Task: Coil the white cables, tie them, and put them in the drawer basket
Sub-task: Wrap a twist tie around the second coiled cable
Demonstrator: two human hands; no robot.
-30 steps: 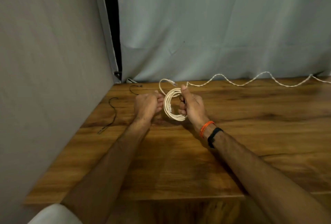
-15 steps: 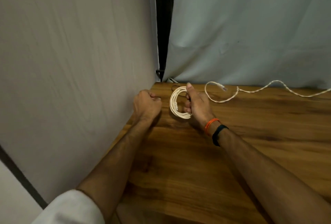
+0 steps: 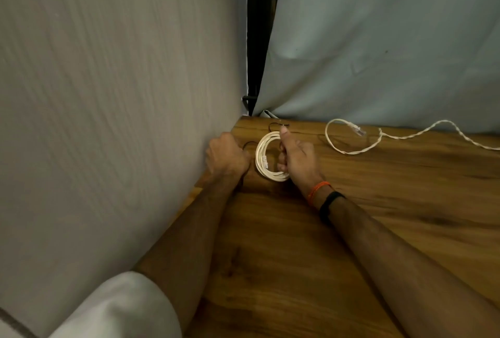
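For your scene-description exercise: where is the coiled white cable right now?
In the head view, the coiled white cable is gripped by the right hand at the table's far left corner, beside the left hand.

Cream-white coiled cable (image 3: 266, 157); brown wood-grain table (image 3: 311, 256); orange wristband (image 3: 318, 190), black wristband (image 3: 330, 201); pale grey curtain (image 3: 378, 40).

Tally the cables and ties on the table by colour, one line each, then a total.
White cables: 2, the coil held in the right hand and the loose cable.
Black ties: 2, one behind the coil, one at the left hand.
Total: 4
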